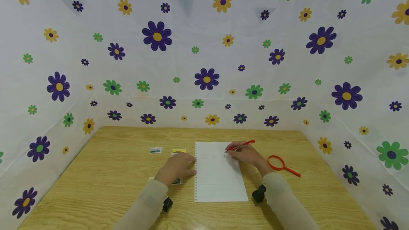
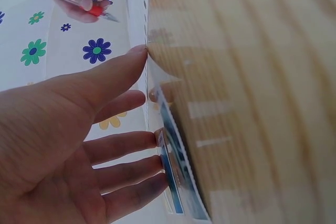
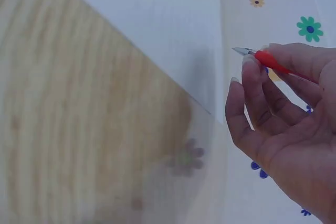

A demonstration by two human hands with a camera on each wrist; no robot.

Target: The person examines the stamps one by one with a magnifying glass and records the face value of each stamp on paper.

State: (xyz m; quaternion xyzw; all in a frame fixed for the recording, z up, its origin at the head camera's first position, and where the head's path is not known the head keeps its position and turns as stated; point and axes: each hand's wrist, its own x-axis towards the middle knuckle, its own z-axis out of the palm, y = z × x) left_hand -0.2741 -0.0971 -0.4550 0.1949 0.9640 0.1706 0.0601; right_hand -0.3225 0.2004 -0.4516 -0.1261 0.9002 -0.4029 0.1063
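A white sheet of lined paper (image 1: 220,184), punched with holes down its left edge, lies on the table. My right hand (image 1: 245,154) pinches a red pen (image 1: 240,146) between thumb and fingers, its metal tip close over the upper right of the sheet. Faint marks run in a row across the upper part of the paper. At the paper's left edge, my left hand (image 1: 175,169) rests with its fingers extended, thumb and index fingertips at the punched margin. Its other fingertips touch small picture cards (image 2: 181,166), partly hidden beneath the hand in the head view.
A small card with a landscape picture (image 1: 156,150) lies on the wooden table (image 1: 121,173) left of the hands, and a yellow-topped card (image 1: 178,151) lies beyond the left hand. Right of the paper is a red magnifying glass (image 1: 292,171). Flower-patterned sheeting (image 1: 185,63) encloses the table's back and sides.
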